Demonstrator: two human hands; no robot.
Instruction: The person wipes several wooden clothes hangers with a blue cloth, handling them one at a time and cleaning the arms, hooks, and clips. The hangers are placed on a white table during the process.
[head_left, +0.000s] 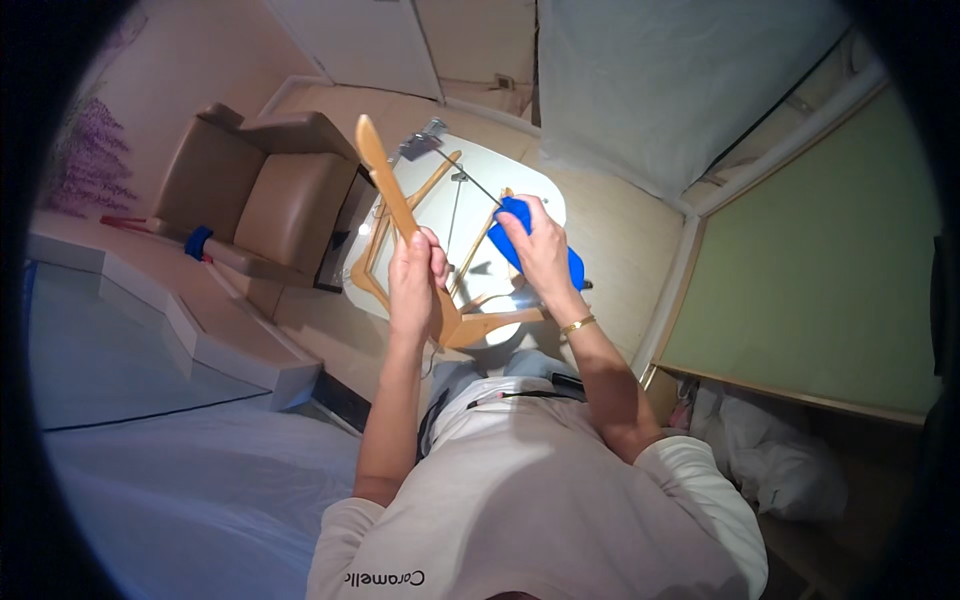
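Note:
My left hand (414, 279) grips one arm of a wooden clip hanger (395, 201), raised above a white table (536, 174). A thin metal bar (469, 177) spans the hanger's open side, with a metal clip (421, 144) near its far end. My right hand (541, 251) holds a blue cloth (573, 264) around this bar; the bar's middle is hidden in the cloth and fingers. Beneath my hands, more wooden hangers (365, 264) lie on the tabletop, one with a metal clip (459, 175) on its bar.
A tan armchair (289, 210) stands left of the table. A blue band (198, 244) is around the end of a ledge or rail beside it. White sheeting (637, 82) hangs at the back right, near a green panel (810, 262). White bags (780, 457) lie below the panel.

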